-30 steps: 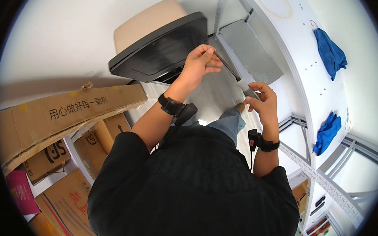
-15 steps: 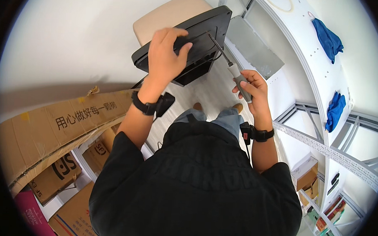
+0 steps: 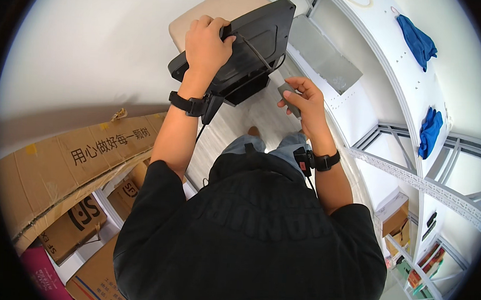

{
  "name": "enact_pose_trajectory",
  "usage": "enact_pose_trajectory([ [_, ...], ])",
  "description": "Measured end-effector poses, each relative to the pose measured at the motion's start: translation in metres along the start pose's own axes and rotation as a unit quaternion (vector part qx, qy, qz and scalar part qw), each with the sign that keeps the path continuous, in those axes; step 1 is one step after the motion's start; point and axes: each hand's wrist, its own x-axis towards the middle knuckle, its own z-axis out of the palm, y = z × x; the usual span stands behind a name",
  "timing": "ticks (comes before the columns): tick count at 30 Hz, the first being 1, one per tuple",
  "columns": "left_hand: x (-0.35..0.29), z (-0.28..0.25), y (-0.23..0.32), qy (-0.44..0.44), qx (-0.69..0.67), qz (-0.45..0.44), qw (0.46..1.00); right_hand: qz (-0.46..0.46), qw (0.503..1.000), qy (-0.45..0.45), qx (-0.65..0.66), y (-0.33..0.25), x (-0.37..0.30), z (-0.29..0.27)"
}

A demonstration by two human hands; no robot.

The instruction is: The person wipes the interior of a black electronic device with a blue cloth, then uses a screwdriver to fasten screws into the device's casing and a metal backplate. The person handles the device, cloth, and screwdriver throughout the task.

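A flat black panel with rounded corners and a recessed face (image 3: 258,46) stands tilted ahead of me. My left hand (image 3: 207,49) is closed at its upper edge, the thumb on the face and the fingers over the rim. In my right hand (image 3: 306,102) is a screwdriver with a grey handle (image 3: 290,100). Its long shaft points up and left, with the tip by my left thumb; whether it touches the panel I cannot tell. A black cable (image 3: 280,63) loops at the panel's right side.
Behind the panel is a beige padded surface (image 3: 211,14). Cardboard boxes (image 3: 51,179) line the left side. On the right runs white shelving with metal rails (image 3: 426,187), hung with blue cloths (image 3: 416,42). A grey sheet (image 3: 328,52) leans behind. Pale floor (image 3: 239,118) lies below.
My left hand has gone from spread over the panel to closed on its edge. The screwdriver has shifted left and up, its tip moving from the panel's middle right towards my left thumb.
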Motion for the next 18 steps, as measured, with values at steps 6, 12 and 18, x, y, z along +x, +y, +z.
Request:
enact_pose_trajectory([
  [6,-0.002,0.001,-0.001,0.001,-0.009,-0.020,1.000,0.003,1.000,-0.003,-0.007,0.004,0.006,0.007],
  [12,-0.001,0.001,0.004,-0.009,0.005,-0.034,0.999,0.005,0.999,0.005,-0.034,0.001,0.008,0.012],
  [18,-0.002,0.001,0.003,-0.007,-0.001,-0.031,1.000,-0.077,0.985,0.003,-0.153,-0.005,0.010,0.011],
])
